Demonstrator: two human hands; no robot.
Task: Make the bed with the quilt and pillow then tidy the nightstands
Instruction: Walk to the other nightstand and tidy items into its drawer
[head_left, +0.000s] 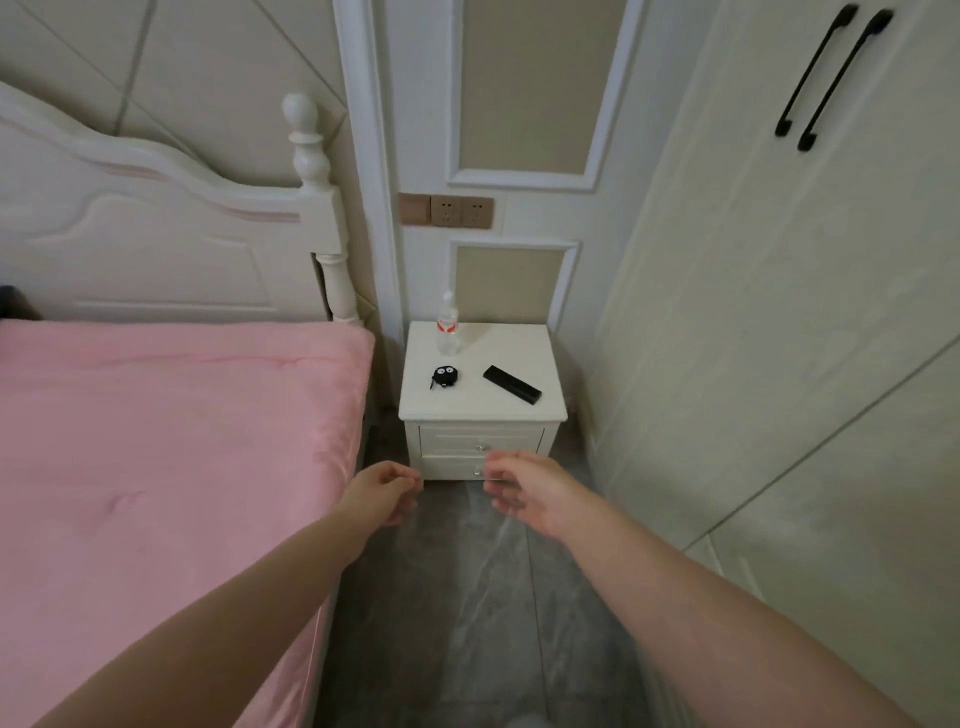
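Both hands, left (384, 491) and right (524, 493), loosely curled and empty; beyond them, nightstand (519, 348) bore bottle (447, 325), remote (512, 384), black case (444, 376); quilt (156, 441) leftward

Pink quilt (171, 441) spread flat; white nightstand (483, 364) beside.
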